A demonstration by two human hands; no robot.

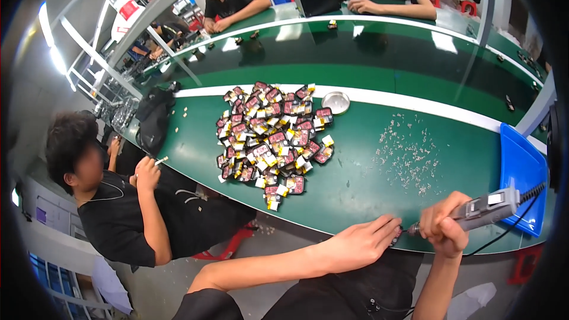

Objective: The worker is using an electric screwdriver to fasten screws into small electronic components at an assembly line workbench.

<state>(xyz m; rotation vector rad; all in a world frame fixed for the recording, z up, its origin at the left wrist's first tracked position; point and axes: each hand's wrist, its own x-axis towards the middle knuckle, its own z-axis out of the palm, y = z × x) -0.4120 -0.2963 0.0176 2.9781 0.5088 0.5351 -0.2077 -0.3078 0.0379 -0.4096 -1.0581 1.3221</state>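
Note:
My right hand [447, 223] grips a grey electric screwdriver [491, 206] with a coiled black cord. Its tip points left, toward a small dark electronic module [395, 238] at the table's near edge. Over that module lies my left hand [366, 240], fingers together, holding it and hiding most of it. Whether the bit touches a screw is too small to tell. Left of my hands lies a big heap of modules [269, 136], black housings with reddish boards, yellow tape and white pieces. Many tiny silvery screws [409, 157] are scattered on the green tabletop [355, 178] beyond my hands.
A round metal dish [335, 102] sits behind the heap. At the right is a blue tray [521, 172]. A green conveyor belt [379, 47] runs across the far side, carrying a few modules. A co-worker [130, 195] sits close on the left; others work across the belt.

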